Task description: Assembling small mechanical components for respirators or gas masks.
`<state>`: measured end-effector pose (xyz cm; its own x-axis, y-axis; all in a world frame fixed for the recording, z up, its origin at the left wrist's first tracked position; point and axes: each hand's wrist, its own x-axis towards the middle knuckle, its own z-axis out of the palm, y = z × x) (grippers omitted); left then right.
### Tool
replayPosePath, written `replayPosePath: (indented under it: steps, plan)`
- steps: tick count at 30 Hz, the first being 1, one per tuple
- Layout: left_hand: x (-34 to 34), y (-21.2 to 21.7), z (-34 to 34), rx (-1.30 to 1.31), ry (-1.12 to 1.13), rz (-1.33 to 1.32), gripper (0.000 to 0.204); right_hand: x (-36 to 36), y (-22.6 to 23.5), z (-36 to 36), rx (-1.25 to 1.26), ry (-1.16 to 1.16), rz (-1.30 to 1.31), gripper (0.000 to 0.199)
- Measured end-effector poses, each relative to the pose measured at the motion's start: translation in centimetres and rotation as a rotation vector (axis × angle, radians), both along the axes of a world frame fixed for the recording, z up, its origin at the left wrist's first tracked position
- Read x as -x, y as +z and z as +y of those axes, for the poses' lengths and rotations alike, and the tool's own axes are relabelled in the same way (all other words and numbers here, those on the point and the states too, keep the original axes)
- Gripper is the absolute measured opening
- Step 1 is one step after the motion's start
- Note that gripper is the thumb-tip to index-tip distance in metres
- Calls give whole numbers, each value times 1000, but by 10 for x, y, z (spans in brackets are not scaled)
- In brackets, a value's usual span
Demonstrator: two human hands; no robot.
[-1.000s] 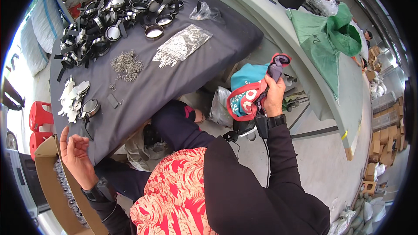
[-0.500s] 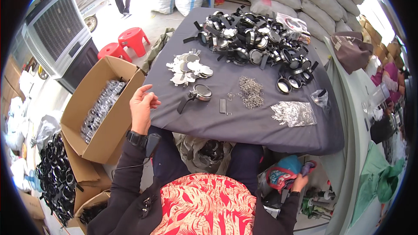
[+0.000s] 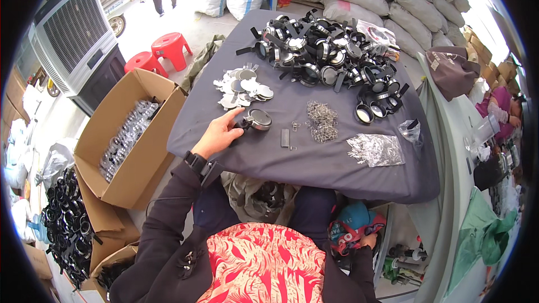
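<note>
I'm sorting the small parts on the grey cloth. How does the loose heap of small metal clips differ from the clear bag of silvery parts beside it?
The loose heap of small metal clips lies bare on the grey cloth-covered table; the clear plastic bag of silvery parts keeps its contents wrapped. The heap looks darker and spreads unevenly; the bag is brighter, flatter and wider. The heap lies nearer the left hand; the bag lies farther right. Both hold many small metal pieces.

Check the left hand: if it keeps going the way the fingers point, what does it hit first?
The left hand points right across the grey cloth. First in line is the round black-rimmed lens piece, which the fingers already seem to touch, though depth is unclear.
</note>
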<state>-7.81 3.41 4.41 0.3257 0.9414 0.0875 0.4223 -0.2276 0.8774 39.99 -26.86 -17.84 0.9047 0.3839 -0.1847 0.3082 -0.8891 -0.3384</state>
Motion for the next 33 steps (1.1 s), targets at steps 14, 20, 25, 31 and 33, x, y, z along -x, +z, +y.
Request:
replayPosePath:
  steps: [14,20,25,31,33]
  plan:
    - [-17,-4,9,199,-47,-274,43,14,24,14,201,247,-178,23]
    - [-27,-18,3,82,145,-324,32,50,98,43,75,704,132,31]
    - [-37,-43,13,23,183,-517,22,125,208,88,-237,760,836,16]
    - [-38,-31,-7,-184,251,-378,23,166,236,146,-563,1076,542,14]
    - [-37,-35,-12,-260,272,-255,26,176,242,158,-579,1135,529,14]
